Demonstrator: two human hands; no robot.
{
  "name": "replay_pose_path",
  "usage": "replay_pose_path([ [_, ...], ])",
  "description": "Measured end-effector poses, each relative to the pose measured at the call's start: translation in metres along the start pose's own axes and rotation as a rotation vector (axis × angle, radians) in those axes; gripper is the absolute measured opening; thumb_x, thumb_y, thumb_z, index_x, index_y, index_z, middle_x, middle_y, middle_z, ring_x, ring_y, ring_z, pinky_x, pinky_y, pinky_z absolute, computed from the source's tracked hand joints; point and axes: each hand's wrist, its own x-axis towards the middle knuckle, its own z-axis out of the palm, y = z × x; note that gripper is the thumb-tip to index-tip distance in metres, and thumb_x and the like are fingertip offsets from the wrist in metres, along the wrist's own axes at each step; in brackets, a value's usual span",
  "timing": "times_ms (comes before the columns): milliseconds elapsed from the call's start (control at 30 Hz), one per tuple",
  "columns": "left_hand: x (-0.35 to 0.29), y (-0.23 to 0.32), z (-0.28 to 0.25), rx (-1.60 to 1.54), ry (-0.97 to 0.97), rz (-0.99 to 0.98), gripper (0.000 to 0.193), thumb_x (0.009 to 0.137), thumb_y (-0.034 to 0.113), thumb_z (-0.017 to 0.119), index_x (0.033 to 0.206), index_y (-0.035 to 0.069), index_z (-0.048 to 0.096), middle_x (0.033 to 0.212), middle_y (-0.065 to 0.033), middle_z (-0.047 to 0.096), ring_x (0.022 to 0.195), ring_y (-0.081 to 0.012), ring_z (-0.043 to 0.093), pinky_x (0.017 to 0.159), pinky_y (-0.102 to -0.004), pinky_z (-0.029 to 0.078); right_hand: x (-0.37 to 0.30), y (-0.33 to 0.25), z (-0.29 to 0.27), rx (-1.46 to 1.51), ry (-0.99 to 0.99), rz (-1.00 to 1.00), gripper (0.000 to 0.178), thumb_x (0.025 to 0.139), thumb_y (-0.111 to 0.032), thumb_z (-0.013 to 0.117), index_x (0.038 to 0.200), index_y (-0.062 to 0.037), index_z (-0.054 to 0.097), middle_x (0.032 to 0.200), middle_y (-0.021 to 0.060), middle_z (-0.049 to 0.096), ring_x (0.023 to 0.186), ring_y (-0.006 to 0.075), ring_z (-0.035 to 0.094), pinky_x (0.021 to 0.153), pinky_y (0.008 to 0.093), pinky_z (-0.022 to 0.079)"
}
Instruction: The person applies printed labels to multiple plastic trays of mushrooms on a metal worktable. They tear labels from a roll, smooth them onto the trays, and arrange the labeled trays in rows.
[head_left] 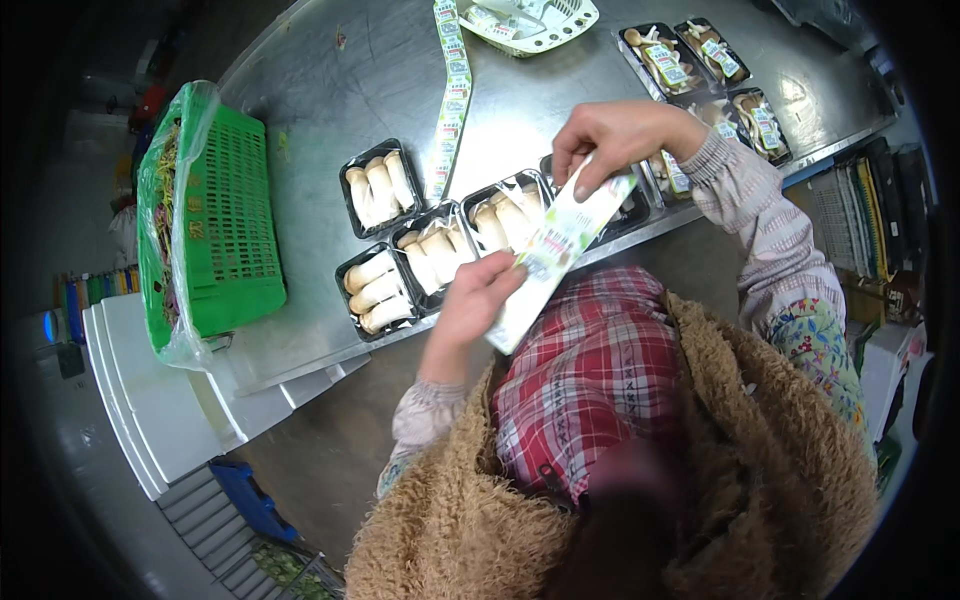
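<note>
My left hand and my right hand both hold a long white and green sheet of labels over the near edge of a steel table. The left fingers pinch the sheet near its middle, and the right hand grips its upper end. Under and beside the sheet stand black trays of pale thick-stemmed mushrooms, wrapped in clear film, in a loose group with two more trays closer to the edge.
A green plastic crate lined with a clear bag stands at the table's left end. A strip of labels runs toward a white basket. Labelled mushroom trays sit at the far right. White stacked bins are below left.
</note>
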Motion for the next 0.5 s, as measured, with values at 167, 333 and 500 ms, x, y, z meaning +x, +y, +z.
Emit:
replay_pose_path([
  [167,-0.014,0.0,-0.024,0.339,-0.094,0.068,0.023,0.085,0.015,0.066,0.1,-0.002,0.066,0.079,-0.007,0.068,0.07,-0.0093,0.059,0.067,-0.0245,0.048,0.0,-0.01,0.025,0.02,-0.07,0.085,0.029,0.072,-0.016,0.075,0.094,0.0016,0.068,0.064,-0.0009,0.06,0.053,0.0078,0.05,0.047,0.0242,0.038],
  [333,0.011,-0.001,0.003,0.048,-0.078,0.052,0.019,0.085,0.01,0.068,0.1,-0.002,0.066,0.089,-0.0005,0.066,0.081,-0.0055,0.058,0.072,-0.0208,0.046,0.028,-0.036,0.051,-0.041,-0.145,-0.037,0.03,0.072,-0.016,0.075,0.096,0.0012,0.067,0.064,0.002,0.061,0.055,0.0087,0.053,0.05,0.0269,0.041],
  [500,-0.007,-0.01,-0.009,-0.059,-0.115,0.023,0.017,0.088,0.011,0.066,0.1,-0.001,0.067,0.085,0.0013,0.066,0.074,-0.0033,0.057,0.065,-0.0191,0.044,0.002,-0.025,0.034,0.123,-0.071,0.202,0.035,0.072,-0.011,0.075,0.103,-0.0001,0.065,0.069,0.0004,0.061,0.059,0.0068,0.052,0.049,0.0249,0.038],
])
